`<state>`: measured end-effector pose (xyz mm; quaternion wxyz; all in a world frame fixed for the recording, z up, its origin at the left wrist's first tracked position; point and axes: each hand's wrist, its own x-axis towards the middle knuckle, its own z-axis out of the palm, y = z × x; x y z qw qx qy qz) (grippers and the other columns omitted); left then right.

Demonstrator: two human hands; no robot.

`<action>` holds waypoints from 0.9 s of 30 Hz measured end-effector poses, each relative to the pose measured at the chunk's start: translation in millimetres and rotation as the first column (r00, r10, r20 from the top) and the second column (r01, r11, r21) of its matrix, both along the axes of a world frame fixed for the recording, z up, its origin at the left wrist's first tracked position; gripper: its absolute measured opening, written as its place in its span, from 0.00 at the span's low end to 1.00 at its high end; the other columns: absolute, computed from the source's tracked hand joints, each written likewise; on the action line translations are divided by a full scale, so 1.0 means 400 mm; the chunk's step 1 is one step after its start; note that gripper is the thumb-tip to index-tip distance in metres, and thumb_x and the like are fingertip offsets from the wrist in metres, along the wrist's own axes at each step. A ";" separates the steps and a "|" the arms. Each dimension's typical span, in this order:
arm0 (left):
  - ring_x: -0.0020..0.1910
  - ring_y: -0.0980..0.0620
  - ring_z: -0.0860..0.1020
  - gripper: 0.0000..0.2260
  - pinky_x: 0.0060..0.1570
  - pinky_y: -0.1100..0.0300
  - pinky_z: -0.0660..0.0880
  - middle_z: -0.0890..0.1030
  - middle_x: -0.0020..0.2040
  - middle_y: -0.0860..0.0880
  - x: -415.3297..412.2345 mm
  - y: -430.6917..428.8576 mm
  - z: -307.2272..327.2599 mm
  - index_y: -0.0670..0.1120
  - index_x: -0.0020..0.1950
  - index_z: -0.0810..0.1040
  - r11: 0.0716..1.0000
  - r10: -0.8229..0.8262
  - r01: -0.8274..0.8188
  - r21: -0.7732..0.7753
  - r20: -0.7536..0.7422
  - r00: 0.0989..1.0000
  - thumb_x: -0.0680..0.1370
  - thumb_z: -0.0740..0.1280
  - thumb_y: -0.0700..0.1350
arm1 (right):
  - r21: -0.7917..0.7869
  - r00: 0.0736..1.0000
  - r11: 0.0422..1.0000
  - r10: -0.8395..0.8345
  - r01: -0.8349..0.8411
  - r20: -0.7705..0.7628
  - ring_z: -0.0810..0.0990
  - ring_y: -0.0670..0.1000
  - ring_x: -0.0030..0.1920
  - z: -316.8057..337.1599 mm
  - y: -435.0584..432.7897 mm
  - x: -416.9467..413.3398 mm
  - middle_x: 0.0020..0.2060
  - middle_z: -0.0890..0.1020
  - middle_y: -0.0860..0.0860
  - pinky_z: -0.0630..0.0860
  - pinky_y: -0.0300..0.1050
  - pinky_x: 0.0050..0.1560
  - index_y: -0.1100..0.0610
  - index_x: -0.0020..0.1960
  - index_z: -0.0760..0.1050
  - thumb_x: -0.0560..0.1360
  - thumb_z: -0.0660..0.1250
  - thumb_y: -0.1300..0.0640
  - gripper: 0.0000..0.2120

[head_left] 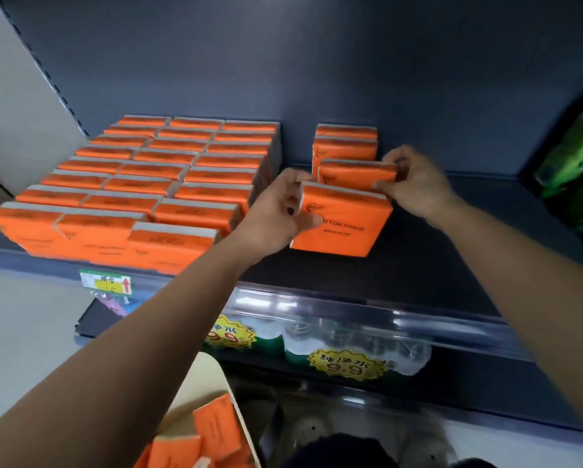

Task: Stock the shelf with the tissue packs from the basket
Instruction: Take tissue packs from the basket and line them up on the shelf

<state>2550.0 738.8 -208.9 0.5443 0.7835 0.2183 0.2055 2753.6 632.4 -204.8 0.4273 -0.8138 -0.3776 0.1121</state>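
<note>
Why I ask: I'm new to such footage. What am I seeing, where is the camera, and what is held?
No machine: a person's bare arms, filmed by one head-worn camera looking down. On the shelf stand three full rows of orange tissue packs at left and a short new row at right. The left hand grips the front pack by its left end; the right hand pinches the second pack by its right end. More packs lie in the basket below. Bottled water sits on the lower shelf.
</note>
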 end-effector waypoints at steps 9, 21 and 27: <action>0.52 0.51 0.79 0.16 0.55 0.46 0.78 0.79 0.49 0.50 0.086 0.062 -0.058 0.51 0.49 0.68 0.984 0.174 -0.175 -0.042 -0.010 0.985 0.72 0.71 0.35 | 0.056 0.999 0.998 -0.011 0.009 0.033 0.79 0.50 0.54 -0.049 0.084 0.063 0.53 0.80 0.50 0.76 0.50 0.58 0.52 0.56 0.74 0.72 0.71 0.61 0.14; 0.56 0.51 0.77 0.16 0.59 0.48 0.75 0.78 0.55 0.49 0.178 0.098 -0.085 0.53 0.52 0.72 0.945 0.298 -0.301 0.127 0.042 0.954 0.72 0.69 0.36 | 0.183 0.999 0.982 -0.038 0.036 0.010 0.77 0.49 0.47 -0.070 0.081 0.076 0.47 0.78 0.51 0.76 0.43 0.48 0.50 0.57 0.75 0.73 0.71 0.59 0.14; 0.54 0.54 0.78 0.17 0.55 0.60 0.75 0.81 0.53 0.51 0.201 0.086 -0.087 0.48 0.63 0.76 0.900 0.358 -0.355 0.253 0.036 0.933 0.74 0.70 0.39 | 0.200 1.000 0.979 -0.028 0.030 -0.013 0.76 0.43 0.42 -0.064 0.066 0.037 0.46 0.77 0.48 0.75 0.40 0.49 0.52 0.59 0.73 0.74 0.68 0.60 0.15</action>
